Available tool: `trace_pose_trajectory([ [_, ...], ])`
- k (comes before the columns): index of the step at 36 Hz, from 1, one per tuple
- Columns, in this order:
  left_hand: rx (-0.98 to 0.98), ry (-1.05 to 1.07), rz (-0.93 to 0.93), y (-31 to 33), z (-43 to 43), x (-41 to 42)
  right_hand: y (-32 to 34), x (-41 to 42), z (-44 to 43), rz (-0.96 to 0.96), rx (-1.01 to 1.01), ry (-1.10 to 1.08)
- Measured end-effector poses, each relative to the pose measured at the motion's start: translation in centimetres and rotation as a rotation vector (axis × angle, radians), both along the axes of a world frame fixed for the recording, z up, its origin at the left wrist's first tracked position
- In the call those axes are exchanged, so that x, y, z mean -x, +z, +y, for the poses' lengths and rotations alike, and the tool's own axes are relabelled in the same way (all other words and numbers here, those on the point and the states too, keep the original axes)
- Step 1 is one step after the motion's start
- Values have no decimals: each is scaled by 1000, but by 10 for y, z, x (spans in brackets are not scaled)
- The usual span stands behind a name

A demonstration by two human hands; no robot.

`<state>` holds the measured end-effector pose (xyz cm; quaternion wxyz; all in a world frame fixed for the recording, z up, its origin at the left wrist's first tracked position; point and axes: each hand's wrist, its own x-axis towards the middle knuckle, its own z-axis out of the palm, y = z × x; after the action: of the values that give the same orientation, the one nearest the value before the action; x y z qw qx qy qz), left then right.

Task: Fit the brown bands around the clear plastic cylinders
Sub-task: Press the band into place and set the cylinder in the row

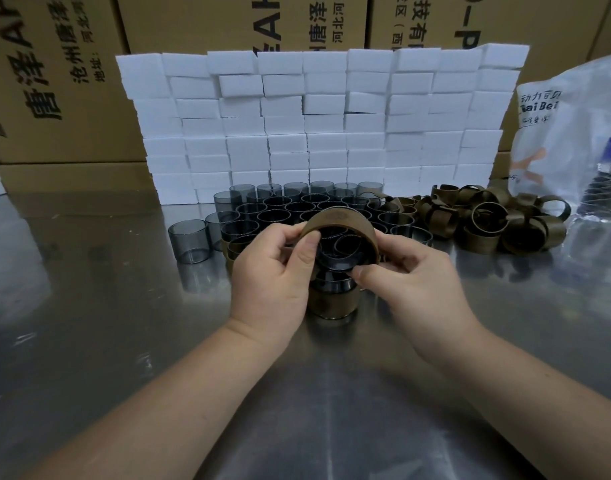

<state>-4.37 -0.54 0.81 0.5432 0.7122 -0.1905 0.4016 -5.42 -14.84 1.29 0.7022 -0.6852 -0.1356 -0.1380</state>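
Brown and pliable-looking, the band [345,220] sat round a clear plastic cylinder [335,263] pinched between the left hand [266,271] and right hand [411,271], probably light, slick, best gripped by its rims.

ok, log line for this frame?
phase: fitting | left hand: pinches band | right hand: grips band | cylinder: inside band | banded cylinder: on table

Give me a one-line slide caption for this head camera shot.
Left hand and right hand fit a band on a cylinder; spare cylinders and bands behind.
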Motion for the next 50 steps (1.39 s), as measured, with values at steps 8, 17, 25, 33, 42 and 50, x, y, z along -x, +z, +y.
trace_pose_trajectory([
  [8,19,7,11,0,1,0,0,0,-2,-8,14,0],
  [17,96,-43,45,1,0,0,0,-1,-3,-25,15,-12],
  [25,171,-80,61,0,-2,-3,-3,-4,-4,-45,-9,-3],
  [33,114,-271,172,-3,-4,5,-8,-1,0,-130,9,78],
  [42,537,-619,437,7,-5,1,-6,-5,-2,-56,-16,161],
  [50,523,-841,621,14,0,4,-4,-9,1,68,-118,225],
])
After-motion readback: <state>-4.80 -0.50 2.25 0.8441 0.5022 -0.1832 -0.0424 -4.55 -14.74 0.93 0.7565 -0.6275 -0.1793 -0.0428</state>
